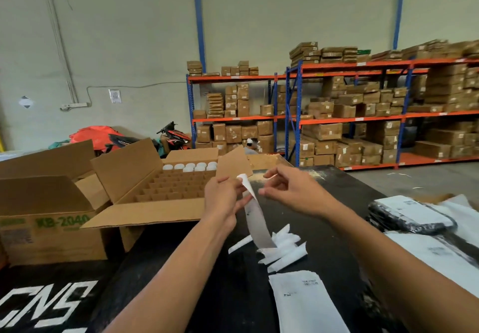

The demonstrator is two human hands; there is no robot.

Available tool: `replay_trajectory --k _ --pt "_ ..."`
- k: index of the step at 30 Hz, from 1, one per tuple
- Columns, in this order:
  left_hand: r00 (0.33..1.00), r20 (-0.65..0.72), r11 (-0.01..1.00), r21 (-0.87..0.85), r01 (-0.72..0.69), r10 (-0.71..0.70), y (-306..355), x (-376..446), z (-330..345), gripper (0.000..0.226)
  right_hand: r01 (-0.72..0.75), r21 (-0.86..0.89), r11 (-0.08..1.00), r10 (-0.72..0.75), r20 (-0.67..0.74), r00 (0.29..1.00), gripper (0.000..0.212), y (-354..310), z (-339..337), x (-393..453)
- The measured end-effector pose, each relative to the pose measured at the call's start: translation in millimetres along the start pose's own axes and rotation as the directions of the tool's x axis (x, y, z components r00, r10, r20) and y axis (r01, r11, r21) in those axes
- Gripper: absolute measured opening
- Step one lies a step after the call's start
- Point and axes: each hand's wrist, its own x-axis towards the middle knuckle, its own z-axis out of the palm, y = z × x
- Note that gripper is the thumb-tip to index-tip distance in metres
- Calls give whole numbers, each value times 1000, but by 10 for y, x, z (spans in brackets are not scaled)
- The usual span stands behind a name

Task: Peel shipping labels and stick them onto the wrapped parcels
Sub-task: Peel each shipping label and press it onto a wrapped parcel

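My left hand (225, 198) pinches a long white label strip (255, 216) near its upper end, held above the black table (197, 281). The strip's top corner curls away in a peeled flap. My right hand (287, 190) hovers just right of that flap, fingers loosely curled, not clearly touching it. The strip hangs down toward a heap of discarded white backing strips (282, 251). A sheet of labels (305, 304) lies flat near the front edge. Black wrapped parcels with white labels (409, 214) are stacked at the right.
An open cardboard box with a divider grid and several white caps (178, 185) sits left of my hands, next to another open box marked KB-2040 (51, 226). Shelving loaded with cartons (363, 115) lines the back wall. White plastic wrap (445, 255) lies at the far right.
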Motion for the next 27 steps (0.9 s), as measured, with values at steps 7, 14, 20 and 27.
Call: replay_trajectory --k 7,14,20,27 --pt "970 212 989 -63 130 -114 -201 -196 749 19 -117 -391 913 39 -201 979 36 19 -436 -541" --pt "894 419 980 -49 194 -156 -286 -492 1403 13 -376 -423 825 176 -441 880 27 266 -1077 -933" --pt "847 525 948 303 -96 -82 -566 -412 1815 59 -337 -138 931 205 -566 798 20 612 -1774 -1100" --pt "813 581 955 257 -147 -31 -833 -194 2471 65 -223 118 968 251 -513 821 29 1450 -2319 -1005"
